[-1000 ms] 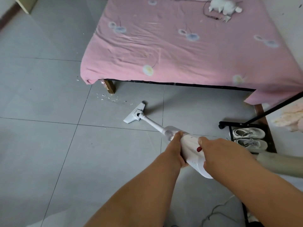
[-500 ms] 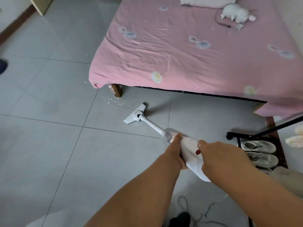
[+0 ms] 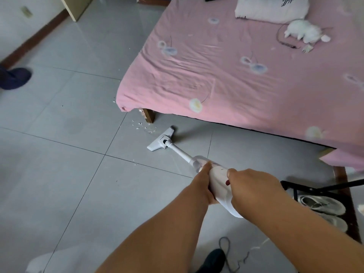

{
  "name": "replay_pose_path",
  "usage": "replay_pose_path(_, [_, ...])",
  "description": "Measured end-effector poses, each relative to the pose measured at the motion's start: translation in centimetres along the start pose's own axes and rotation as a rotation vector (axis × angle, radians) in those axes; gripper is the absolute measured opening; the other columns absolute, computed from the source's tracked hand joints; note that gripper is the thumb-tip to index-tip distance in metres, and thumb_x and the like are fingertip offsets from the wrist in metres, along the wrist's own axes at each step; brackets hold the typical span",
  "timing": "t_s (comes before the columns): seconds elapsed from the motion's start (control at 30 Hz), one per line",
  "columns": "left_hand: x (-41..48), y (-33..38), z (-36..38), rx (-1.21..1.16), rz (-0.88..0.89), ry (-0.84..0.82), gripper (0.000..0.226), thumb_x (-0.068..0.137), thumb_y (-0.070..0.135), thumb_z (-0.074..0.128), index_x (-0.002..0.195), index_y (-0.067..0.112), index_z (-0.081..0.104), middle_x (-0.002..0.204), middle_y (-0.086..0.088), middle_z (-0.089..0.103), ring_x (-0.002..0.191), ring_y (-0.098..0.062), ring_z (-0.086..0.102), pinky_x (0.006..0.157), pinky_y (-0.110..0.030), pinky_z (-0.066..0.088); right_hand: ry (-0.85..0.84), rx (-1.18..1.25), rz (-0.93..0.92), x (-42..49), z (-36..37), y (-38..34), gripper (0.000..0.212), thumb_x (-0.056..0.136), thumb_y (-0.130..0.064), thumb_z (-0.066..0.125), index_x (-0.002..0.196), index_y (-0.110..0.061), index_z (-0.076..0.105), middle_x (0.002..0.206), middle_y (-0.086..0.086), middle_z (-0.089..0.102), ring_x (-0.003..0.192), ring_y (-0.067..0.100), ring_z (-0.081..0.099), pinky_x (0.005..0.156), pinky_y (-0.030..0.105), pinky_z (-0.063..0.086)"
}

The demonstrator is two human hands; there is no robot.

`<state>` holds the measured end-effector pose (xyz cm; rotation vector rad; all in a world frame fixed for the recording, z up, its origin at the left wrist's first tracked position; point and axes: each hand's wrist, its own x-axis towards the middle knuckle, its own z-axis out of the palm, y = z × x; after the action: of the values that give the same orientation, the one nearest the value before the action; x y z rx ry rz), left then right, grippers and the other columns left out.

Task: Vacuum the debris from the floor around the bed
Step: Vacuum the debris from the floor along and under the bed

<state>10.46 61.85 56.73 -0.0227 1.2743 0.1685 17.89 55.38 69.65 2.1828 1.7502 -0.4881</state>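
I hold a white stick vacuum [image 3: 218,179] with both hands. My left hand [image 3: 202,184] grips its left side and my right hand [image 3: 254,188] wraps its handle from the right. The thin tube runs forward and left to the flat floor head [image 3: 161,140], which rests on the grey tiles. Small white debris [image 3: 142,127] lies scattered just beyond the head, beside the wooden bed leg [image 3: 149,115]. A few more specks lie by the bed corner [image 3: 114,100] and on the tile joint [image 3: 135,164]. The bed [image 3: 226,79] has a pink sheet.
A black rack [image 3: 315,189] with white shoes [image 3: 323,204] stands at the right. A power cord [image 3: 226,253] trails on the floor near my dark shoe [image 3: 212,261]. A dark blue slipper [image 3: 14,77] lies at the far left. A pillow and white plush toy [image 3: 303,32] sit on the bed.
The view has tilted up and shifted left, showing more bed and floor. The floor head sits a little closer to the debris by the bed leg. Both hands keep their grip.
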Motion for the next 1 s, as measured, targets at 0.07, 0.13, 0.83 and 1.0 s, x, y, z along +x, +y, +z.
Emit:
replay_pose_path(0.07, [0.1, 0.6, 0.4, -0.014, 0.004, -0.007, 0.067, 0.086, 0.066, 0.065, 0.12, 0.008, 0.066, 0.082, -0.016, 0.077, 0.08, -0.03, 0.072, 0.06, -0.044, 0.055, -0.016, -0.008, -0.018, 0.9, -0.5, 0.3, 0.035, 0.086, -0.014, 0.051, 0.121, -0.021, 0.049, 0.099, -0.004, 0.062, 0.067, 0.016, 0.047, 0.05, 0.024, 0.03])
replay_pose_path(0.13, [0.3, 1.3, 0.8, -0.02, 0.02, 0.009, 0.065, 0.085, 0.064, 0.067, 0.121, 0.009, 0.066, 0.086, -0.015, 0.077, 0.083, -0.03, 0.072, 0.06, -0.044, 0.055, -0.018, -0.021, -0.036, 1.8, -1.1, 0.6, 0.036, 0.086, -0.013, 0.05, 0.121, -0.021, 0.049, 0.103, -0.003, 0.062, 0.071, 0.018, 0.048, 0.056, 0.026, 0.033])
replay_pose_path(0.83, [1.2, 10.8, -2.0, -0.029, 0.03, 0.028, 0.059, 0.086, 0.058, 0.069, 0.118, 0.009, 0.065, 0.084, -0.015, 0.076, 0.078, -0.03, 0.071, 0.058, -0.04, 0.054, -0.015, -0.01, -0.073, 9.7, -3.7, -4.4, 0.037, 0.084, -0.016, 0.052, 0.121, -0.018, 0.046, 0.08, -0.004, 0.049, 0.064, 0.017, 0.044, 0.049, 0.025, 0.03])
replay_pose_path(1.0, [0.9, 12.3, -2.6, -0.025, 0.013, 0.024, 0.054, 0.087, 0.057, 0.069, 0.11, 0.009, 0.065, 0.085, -0.014, 0.074, 0.078, -0.03, 0.07, 0.056, -0.042, 0.053, 0.012, -0.006, -0.065, 10.6, -4.1, -5.5, 0.034, 0.085, -0.02, 0.053, 0.119, -0.02, 0.047, 0.09, -0.005, 0.059, 0.066, 0.016, 0.045, 0.051, 0.024, 0.031])
